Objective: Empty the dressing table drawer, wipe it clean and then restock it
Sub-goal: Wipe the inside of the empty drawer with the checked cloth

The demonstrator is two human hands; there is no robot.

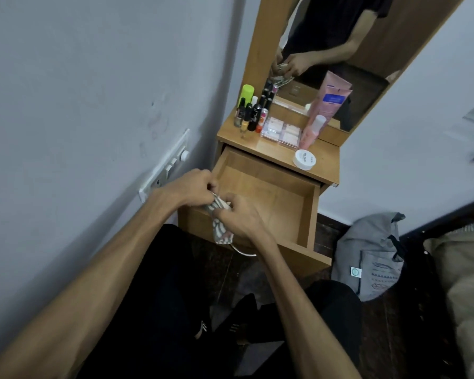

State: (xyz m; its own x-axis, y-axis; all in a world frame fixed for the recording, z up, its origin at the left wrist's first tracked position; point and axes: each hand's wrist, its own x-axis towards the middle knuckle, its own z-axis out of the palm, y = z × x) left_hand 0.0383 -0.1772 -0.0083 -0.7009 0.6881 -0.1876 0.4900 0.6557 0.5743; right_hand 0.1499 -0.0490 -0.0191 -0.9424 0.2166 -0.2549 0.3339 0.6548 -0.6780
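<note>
The wooden drawer (pixel 282 198) of the dressing table stands pulled out with nothing visible inside. Over its front left corner, my left hand (pixel 195 187) and my right hand (pixel 241 214) both pinch a patterned grey and white cloth (pixel 220 228), which hangs down in front of the drawer. On the table top (pixel 323 165) stand several small cosmetic bottles (pixel 251 113), a clear palette case (pixel 281 131), a pink tube (pixel 327 105), a pink bottle (pixel 311 132) and a white round jar (pixel 304 159).
A mirror (pixel 340 50) rises behind the table top. The wall on the left carries a switch panel (pixel 170 165). A grey bag (pixel 372 255) lies on the dark floor to the right of the table, next to a beige bundle (pixel 465 283).
</note>
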